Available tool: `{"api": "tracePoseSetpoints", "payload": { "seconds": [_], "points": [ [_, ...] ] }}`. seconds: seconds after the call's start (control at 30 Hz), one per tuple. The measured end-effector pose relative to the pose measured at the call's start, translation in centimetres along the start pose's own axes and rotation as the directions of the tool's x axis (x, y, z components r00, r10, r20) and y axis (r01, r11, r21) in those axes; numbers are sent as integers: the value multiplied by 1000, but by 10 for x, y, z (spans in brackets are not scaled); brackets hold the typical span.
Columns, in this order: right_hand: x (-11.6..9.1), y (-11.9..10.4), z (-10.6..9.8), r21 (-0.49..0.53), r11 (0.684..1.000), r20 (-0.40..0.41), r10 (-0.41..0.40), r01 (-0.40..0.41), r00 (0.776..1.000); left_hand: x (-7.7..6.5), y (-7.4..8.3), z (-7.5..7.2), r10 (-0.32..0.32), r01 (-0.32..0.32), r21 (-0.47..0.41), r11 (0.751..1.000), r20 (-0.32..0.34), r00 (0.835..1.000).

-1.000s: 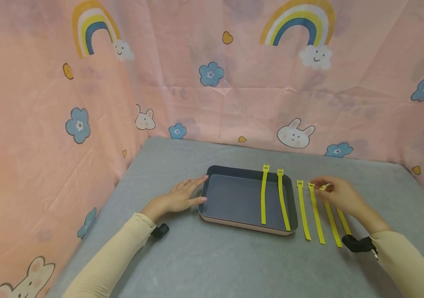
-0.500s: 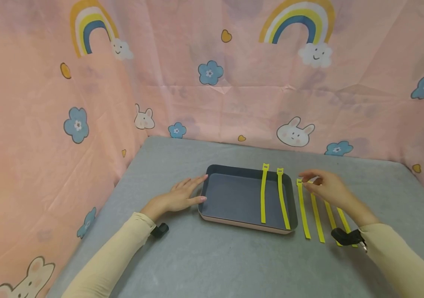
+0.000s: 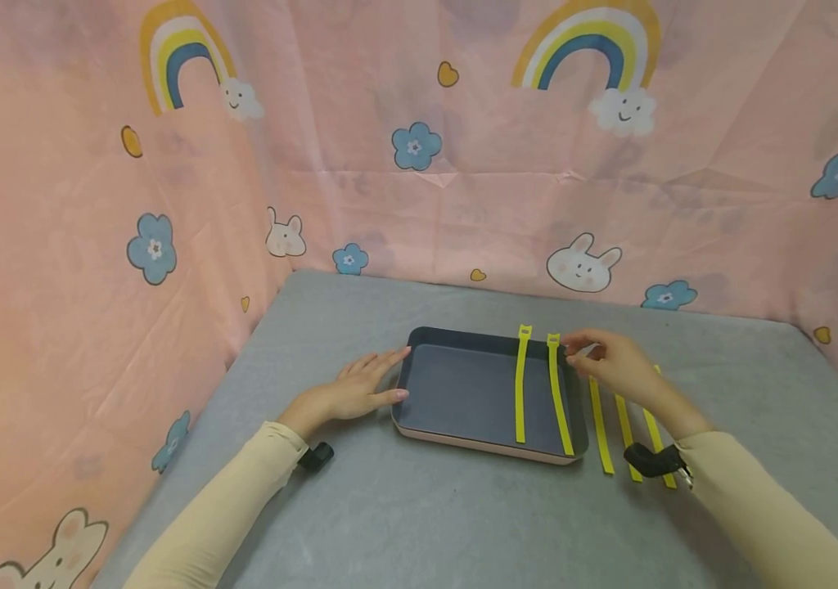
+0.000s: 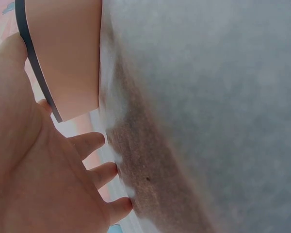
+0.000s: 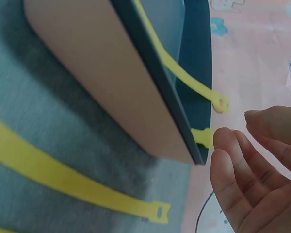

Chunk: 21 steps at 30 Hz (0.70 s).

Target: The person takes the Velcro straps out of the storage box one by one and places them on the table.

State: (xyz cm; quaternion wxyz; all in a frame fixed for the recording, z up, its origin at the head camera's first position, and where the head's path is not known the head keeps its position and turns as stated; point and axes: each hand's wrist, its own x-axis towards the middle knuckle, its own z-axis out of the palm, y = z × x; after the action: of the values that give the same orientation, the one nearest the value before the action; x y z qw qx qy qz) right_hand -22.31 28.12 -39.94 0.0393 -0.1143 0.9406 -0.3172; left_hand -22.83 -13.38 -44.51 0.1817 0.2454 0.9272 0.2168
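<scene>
A shallow rectangular tray (image 3: 456, 393), dark inside with a pinkish outer wall, sits on the table. Across its right part lie a yellow cable tie (image 3: 520, 384) and, right of it, a second yellow cable tie (image 3: 557, 397); their slotted heads reach the far rim. With fingers spread, my left hand (image 3: 349, 394) rests against the tray's left rim. My right hand (image 3: 625, 368) hovers at the far right corner, thumb and fingers apart with nothing between them. In the right wrist view, the fingertips (image 5: 225, 138) are right at one slotted head (image 5: 202, 137).
Right of the tray, several more yellow ties lie side by side on the grey table (image 3: 419, 523), among them a near tie (image 3: 601, 433); my right hand and wrist partly cover them. Pink patterned cloth (image 3: 360, 204) hangs behind the table and along its left side.
My right hand has moved left, from over the ties on the table to the tray's far right corner. My left hand and the tray have stayed in place.
</scene>
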Motion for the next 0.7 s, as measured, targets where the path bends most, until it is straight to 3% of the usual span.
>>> {"api": "tracePoseSetpoints", "payload": {
  "seconds": [0.7],
  "points": [
    [21, -16, 19, 71, 997, 54, -2, -1, 999, -1, 1, 1, 17, -17, -4, 1000, -10, 1000]
  ]
}}
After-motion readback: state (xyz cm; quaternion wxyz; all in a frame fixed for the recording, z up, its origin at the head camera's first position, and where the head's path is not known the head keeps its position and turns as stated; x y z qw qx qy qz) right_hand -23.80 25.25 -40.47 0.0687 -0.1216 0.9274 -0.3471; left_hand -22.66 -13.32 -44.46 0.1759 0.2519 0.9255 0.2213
